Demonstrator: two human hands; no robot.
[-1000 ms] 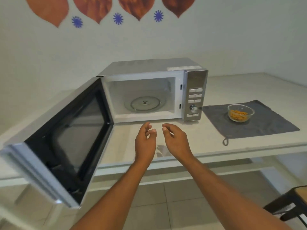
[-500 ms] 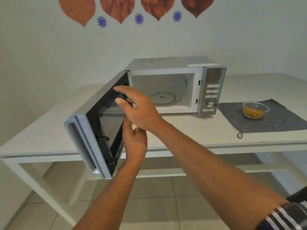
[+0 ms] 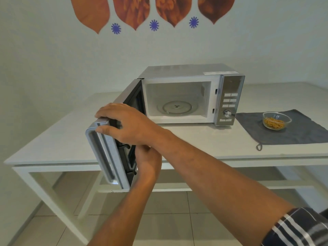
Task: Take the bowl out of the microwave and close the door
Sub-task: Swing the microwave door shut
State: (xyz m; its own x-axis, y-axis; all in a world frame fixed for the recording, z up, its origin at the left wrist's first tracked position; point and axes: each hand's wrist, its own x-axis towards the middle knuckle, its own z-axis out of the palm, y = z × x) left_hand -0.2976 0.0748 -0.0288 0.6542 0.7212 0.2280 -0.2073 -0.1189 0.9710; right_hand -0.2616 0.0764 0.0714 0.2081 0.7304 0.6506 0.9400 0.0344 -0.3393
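The silver microwave point(image 3: 188, 72) stands on the white table point(image 3: 53, 139) with its door point(image 3: 104, 157) swung out toward me. Its cavity holds only the glass turntable point(image 3: 177, 107). A glass bowl point(image 3: 276, 119) of orange food sits on a grey cloth point(image 3: 301, 134) to the right of the microwave. My right hand point(image 3: 124, 125) reaches across and grips the door's top outer corner, with fingers over the handle side. My left hand point(image 3: 147, 160) is lower, beside the door's inner face. Its fingers are hidden under my right wrist.
The table's front edge runs just below the door, and the door overhangs it. Tiled floor shows under the table. A white wall with orange and blue decals is behind the microwave.
My right hand has slid from the door's inner face to its top outer corner and gripped it. The view has shifted left, and the door now looks more edge-on.
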